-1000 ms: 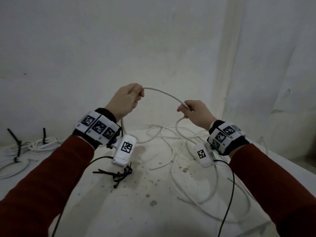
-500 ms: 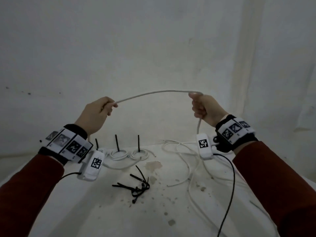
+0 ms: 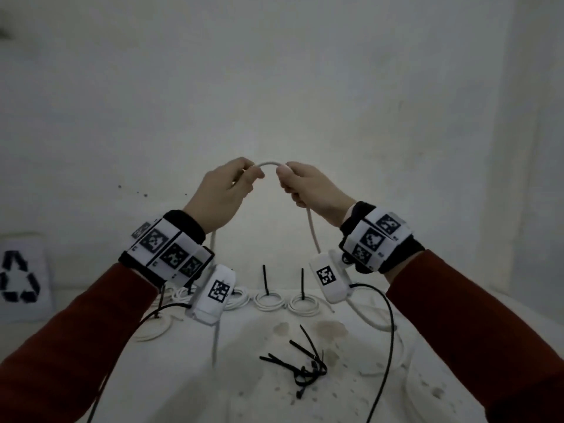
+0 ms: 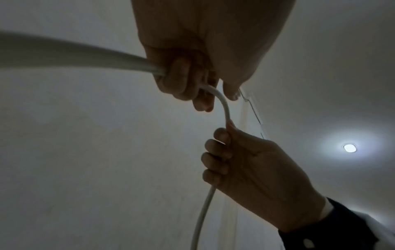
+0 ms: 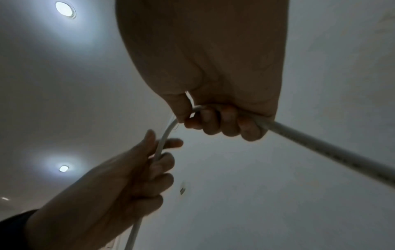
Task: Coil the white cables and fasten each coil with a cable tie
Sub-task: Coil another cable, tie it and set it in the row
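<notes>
Cable: your white cable [image 3: 270,164] arches between both hands, raised above the table [image 3: 183,377].
Left hand [image 3: 221,193]: fingers curled around it.
Right hand [image 3: 311,190]: gripping it too.
Handling: likely light, springy, slippery; hold close beside the bend.
Ties: black cable ties [image 3: 300,366] lie near you.

I hold my left hand [image 3: 224,193] just left of my right hand [image 3: 311,190]; the thin white round cable [image 3: 270,163] arches between them, the loose black plastic cable ties [image 3: 302,366] lie below.
</notes>
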### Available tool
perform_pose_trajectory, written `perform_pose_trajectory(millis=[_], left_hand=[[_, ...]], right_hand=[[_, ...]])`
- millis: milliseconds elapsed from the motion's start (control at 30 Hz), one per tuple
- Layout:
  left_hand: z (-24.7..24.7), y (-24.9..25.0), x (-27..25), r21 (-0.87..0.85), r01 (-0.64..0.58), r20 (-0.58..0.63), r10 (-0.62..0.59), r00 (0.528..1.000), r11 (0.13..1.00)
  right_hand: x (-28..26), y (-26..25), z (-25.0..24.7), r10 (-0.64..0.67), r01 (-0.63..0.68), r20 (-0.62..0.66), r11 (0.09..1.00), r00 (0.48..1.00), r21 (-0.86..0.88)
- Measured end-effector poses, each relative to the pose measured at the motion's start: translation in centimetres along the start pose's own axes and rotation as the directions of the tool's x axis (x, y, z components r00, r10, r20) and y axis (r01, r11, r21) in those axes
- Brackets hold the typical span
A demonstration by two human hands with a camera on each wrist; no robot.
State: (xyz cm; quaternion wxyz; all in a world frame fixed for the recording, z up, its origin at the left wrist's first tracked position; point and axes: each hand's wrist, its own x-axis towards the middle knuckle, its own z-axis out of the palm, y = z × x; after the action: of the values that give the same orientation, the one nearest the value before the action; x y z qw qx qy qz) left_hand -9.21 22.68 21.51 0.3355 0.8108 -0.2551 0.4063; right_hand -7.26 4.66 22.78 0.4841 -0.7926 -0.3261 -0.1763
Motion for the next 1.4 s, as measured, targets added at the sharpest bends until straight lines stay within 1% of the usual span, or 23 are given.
perform_pose_trajectory(millis=[67, 133, 233, 333, 433, 500, 600, 700, 733, 767, 800, 833, 867, 900, 933, 1000, 1033, 1067, 1167, 1200, 1300, 1367, 1400], left_hand=[[-0.5, -0.3, 0.0, 0.147, -0.062, -0.088, 0.075, 0.993, 0.987], [-1.1, -1.2, -0.1, 0.23, -0.086, -0.15, 0.122, 0.981, 0.97], [-2.6, -3.3, -0.1, 0.377, -0.084, -0.212, 0.175, 0.961, 0.922], [-4.6, -5.6, -0.1, 0.515, -0.044, -0.27, 0.211, 0.94, 0.856], [-6.5, -7.5, -0.2, 0.592, 0.029, -0.302, 0.189, 0.934, 0.805], [-7.3, -8.7, -0.4, 0.622, 0.067, -0.305, 0.163, 0.938, 0.78], [-7.4, -9.9, -0.9, 0.652, 0.077, -0.262, 0.129, 0.956, 0.754], [-6.6, -10.3, -1.2, 0.657, 0.107, -0.242, 0.074, 0.967, 0.746], [-6.3, -10.5, -1.4, 0.653, 0.111, -0.234, 0.061, 0.97, 0.749], [-6.1, -10.7, -1.5, 0.643, 0.104, -0.222, 0.055, 0.973, 0.759], [-5.9, -11.0, -1.7, 0.634, 0.085, -0.202, 0.058, 0.978, 0.769], [-5.6, -11.2, -1.9, 0.626, 0.054, -0.172, 0.07, 0.983, 0.778], [-5.3, -11.3, -2.0, 0.612, 0.005, -0.133, 0.096, 0.986, 0.791], [-4.8, -11.4, -2.2, 0.595, -0.053, -0.081, 0.125, 0.989, 0.802], [-4.3, -11.4, -2.4, 0.581, -0.114, -0.022, 0.155, 0.988, 0.806], [-3.2, -11.5, -2.8, 0.59, -0.214, 0.079, 0.209, 0.975, 0.779], [-2.8, -11.4, -3.1, 0.609, -0.241, 0.1, 0.228, 0.968, 0.756], [-2.5, -11.4, -3.4, 0.625, -0.251, 0.108, 0.237, 0.966, 0.739], [-1.7, -11.0, -4.3, 0.644, -0.265, 0.121, 0.246, 0.962, 0.717], [-1.5, -10.8, -4.6, 0.653, -0.29, 0.136, 0.269, 0.953, 0.699], [-1.0, -9.9, -5.0, 0.668, -0.407, 0.242, 0.336, 0.91, 0.623], [-0.7, -9.1, -5.3, 0.657, -0.494, 0.308, 0.396, 0.865, 0.569], [-0.5, -8.7, -5.4, 0.638, -0.54, 0.341, 0.428, 0.837, 0.549]], right_hand=[[-0.1, 0.3, 1.2, -0.016, 0.017, -0.016, 0.999, 1.0, 0.027], [-0.6, 1.4, 1.9, -0.011, 0.011, -0.003, 0.999, 1.0, 0.036], [-2.3, 4.0, 2.3, 0.044, -0.038, 0.113, 0.998, 0.993, -0.048], [-4.4, 6.7, 1.7, 0.189, -0.185, 0.21, 0.982, 0.959, -0.039], [-6.4, 8.8, 0.3, 0.313, -0.343, 0.245, 0.935, 0.917, 0.087], [-7.5, 9.7, -0.9, 0.358, -0.405, 0.239, 0.895, 0.903, 0.188], [-8.5, 10.0, -2.2, 0.433, -0.481, 0.211, 0.812, 0.876, 0.332], [-9.1, 9.9, -3.0, 0.549, -0.594, 0.233, 0.697, 0.802, 0.402], [-9.3, 9.8, -3.2, 0.569, -0.624, 0.267, 0.647, 0.778, 0.439], [-9.5, 9.6, -3.4, 0.563, -0.632, 0.308, 0.584, 0.767, 0.509], [-9.6, 9.4, -3.6, 0.532, -0.612, 0.337, 0.511, 0.777, 0.603], [-9.7, 9.3, -3.8, 0.486, -0.561, 0.34, 0.438, 0.805, 0.702], [-9.8, 9.1, -3.9, 0.436, -0.489, 0.313, 0.383, 0.843, 0.783], [-9.9, 9.0, -4.0, 0.394, -0.416, 0.271, 0.35, 0.878, 0.839], [-10.0, 8.8, -4.0, 0.359, -0.358, 0.23, 0.344, 0.904, 0.868], [-9.9, 8.2, -3.9, 0.308, -0.288, 0.176, 0.368, 0.935, 0.884], [-9.8, 8.0, -3.9, 0.297, -0.261, 0.155, 0.361, 0.942, 0.895], [-9.7, 7.8, -3.9, 0.29, -0.235, 0.14, 0.327, 0.947, 0.915], [-9.6, 7.4, -4.0, 0.213, -0.119, 0.084, 0.157, 0.973, 0.98], [-9.6, 7.3, -4.0, 0.189, -0.07, 0.042, 0.141, 0.981, 0.988], [-9.2, 6.5, -3.3, 0.168, 0.064, -0.09, 0.154, 0.982, 0.986], [-8.6, 5.9, -2.5, 0.194, 0.154, -0.178, 0.132, 0.965, 0.979], [-8.3, 5.7, -2.1, 0.222, 0.197, -0.226, 0.147, 0.948, 0.969]])
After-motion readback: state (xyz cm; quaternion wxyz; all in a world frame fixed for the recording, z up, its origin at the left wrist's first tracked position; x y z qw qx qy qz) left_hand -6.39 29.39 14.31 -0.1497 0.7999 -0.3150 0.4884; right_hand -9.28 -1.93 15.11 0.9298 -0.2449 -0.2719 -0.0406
